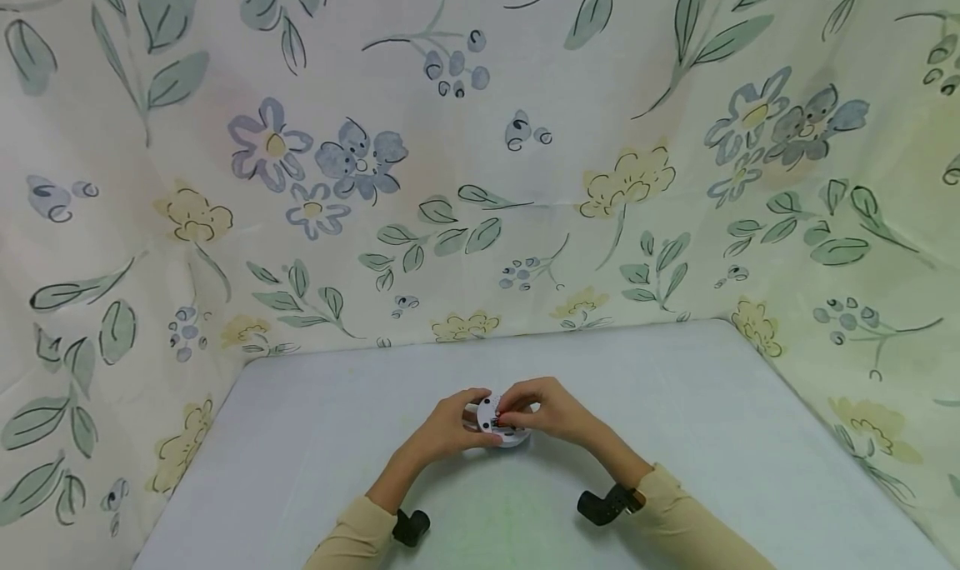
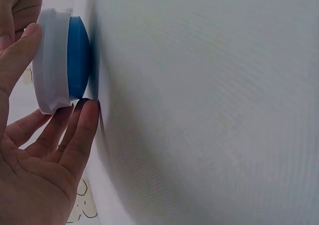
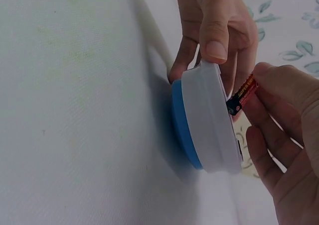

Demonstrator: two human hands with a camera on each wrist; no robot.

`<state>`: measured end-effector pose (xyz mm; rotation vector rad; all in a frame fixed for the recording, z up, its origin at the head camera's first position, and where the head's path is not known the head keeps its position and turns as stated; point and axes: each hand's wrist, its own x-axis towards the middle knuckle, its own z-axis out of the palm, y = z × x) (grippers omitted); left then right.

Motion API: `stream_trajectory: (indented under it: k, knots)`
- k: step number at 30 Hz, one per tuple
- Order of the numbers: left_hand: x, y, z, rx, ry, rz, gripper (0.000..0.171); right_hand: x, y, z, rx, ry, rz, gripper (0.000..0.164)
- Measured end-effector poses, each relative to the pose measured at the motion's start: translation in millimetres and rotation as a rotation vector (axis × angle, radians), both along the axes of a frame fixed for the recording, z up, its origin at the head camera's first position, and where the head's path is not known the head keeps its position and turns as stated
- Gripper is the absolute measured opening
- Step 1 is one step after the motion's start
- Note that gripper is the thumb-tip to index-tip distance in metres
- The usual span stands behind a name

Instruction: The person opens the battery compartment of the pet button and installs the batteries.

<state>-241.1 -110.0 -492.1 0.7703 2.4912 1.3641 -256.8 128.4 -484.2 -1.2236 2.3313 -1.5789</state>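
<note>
Tabletop (image 1: pixel 337 445), pale. Left hand (image 1: pixel 448 427) gripping, right hand (image 1: pixel 553 408) pinching. Round white-and-blue device (image 3: pixel 208 123), blue side down, roughly midway between tabletop's left and right edges, in left grip; red-black battery (image 3: pixel 242 94) in right pinch, lower end at device's top.

The person wears beige sleeves: the left sleeve (image 1: pixel 352 537) at the bottom of the head view, left of centre, and the right sleeve (image 1: pixel 705 524) toward the lower right, both creased near the cuff. A stubby, rounded black left wrist device (image 1: pixel 411 527) and a black, roughly cylindrical right wrist device (image 1: pixel 597 508) on a dark strap (image 1: pixel 622 498) sit by the cuffs. The left hand (image 1: pixel 452 424) and right hand (image 1: pixel 551 407) are bare.
</note>
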Motion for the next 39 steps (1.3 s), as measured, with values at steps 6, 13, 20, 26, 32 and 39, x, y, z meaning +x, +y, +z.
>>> stream_trajectory:
  k: [6, 13, 20, 26, 32, 39]
  knots:
    - [0.0, 0, -0.3, 0.009, 0.006, -0.012, 0.074, 0.4, -4, -0.7, 0.049, 0.016, 0.026, 0.014]
    - [0.1, -1, -0.8, 0.032, 0.005, -0.021, 0.075, 2.7, -8, 1.7, 0.063, 0.072, 0.051, 0.012]
    - [0.2, -1, 0.5, 0.029, 0.006, -0.020, 0.074, 3.6, -10, 2.4, 0.073, 0.059, 0.072, 0.012]
    - [-0.6, 0, 0.5, 0.028, 0.011, -0.018, 0.074, 4.5, -10, 2.7, 0.085, 0.057, 0.066, 0.012]
    - [-0.5, 0, 0.0, 0.019, 0.005, -0.012, 0.074, 3.1, -5, 1.5, 0.103, 0.089, 0.073, 0.012]
    - [-0.3, 1, 0.4, -0.012, -0.004, 0.009, 0.074, -1.4, 8, -2.8, 0.086, 0.112, 0.034, 0.018]
